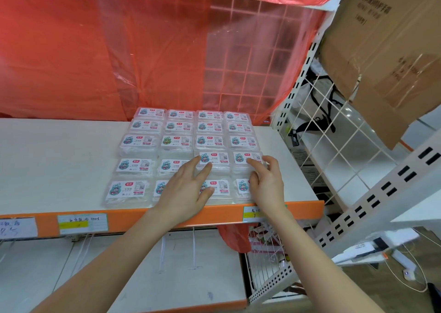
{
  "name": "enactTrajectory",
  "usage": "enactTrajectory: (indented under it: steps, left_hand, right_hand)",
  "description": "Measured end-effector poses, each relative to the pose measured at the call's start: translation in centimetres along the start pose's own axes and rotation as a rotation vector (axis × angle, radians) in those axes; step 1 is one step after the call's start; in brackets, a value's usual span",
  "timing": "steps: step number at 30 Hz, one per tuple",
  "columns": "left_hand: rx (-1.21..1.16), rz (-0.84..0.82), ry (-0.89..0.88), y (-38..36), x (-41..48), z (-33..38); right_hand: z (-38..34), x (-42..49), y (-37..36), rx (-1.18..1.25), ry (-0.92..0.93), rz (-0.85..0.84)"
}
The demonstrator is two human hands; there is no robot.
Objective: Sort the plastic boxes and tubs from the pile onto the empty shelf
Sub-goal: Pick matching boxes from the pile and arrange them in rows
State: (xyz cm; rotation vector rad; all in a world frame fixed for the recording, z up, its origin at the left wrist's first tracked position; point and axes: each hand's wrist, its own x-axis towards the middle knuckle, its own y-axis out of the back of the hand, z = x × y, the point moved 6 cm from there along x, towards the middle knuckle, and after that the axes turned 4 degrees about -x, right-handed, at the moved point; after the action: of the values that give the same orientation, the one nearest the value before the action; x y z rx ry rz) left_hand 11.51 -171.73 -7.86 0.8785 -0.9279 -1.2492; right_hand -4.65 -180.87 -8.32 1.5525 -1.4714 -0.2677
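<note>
Shelf [59, 160] front, 6 o'clock: left hand [188, 188] lies flat with fingers straight, tips on the left box [219, 159]. The right hand [267, 184], just beside it at 3 o'clock, is spread and lightly bent, tips on the right box [241, 157]; neither hand grips. Both boxes lie at 12 o'clock from the palms, long axes 9-to-3, each hand nearest its own, so squaring them probably means a push toward 12, where the grid [176, 141] continues; pile not in view.

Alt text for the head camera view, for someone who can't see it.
A person's left hand and right hand rest on clear labelled plastic boxes arranged in a grid on a white shelf. Red plastic sheeting hangs behind; a cardboard box is at upper right.
</note>
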Motion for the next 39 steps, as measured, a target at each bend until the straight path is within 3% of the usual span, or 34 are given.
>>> enactTrajectory:
  steps: [22, 31, 39]
  left_hand:
    - [0.001, 0.017, -0.007, 1.5, 0.7, 0.0]
    - [0.018, 0.086, 0.046, 2.9, 0.0, -1.3]
    - [0.022, 0.112, 0.052, 4.6, -2.8, -4.2]
  right_hand:
    - [-1.3, 0.7, 0.6, -0.19, -0.106, -0.149]
    - [-4.4, -0.3, 0.9, -0.332, 0.011, -0.098]
    - [-9.3, -2.9, -0.8, -0.398, 0.07, -0.195]
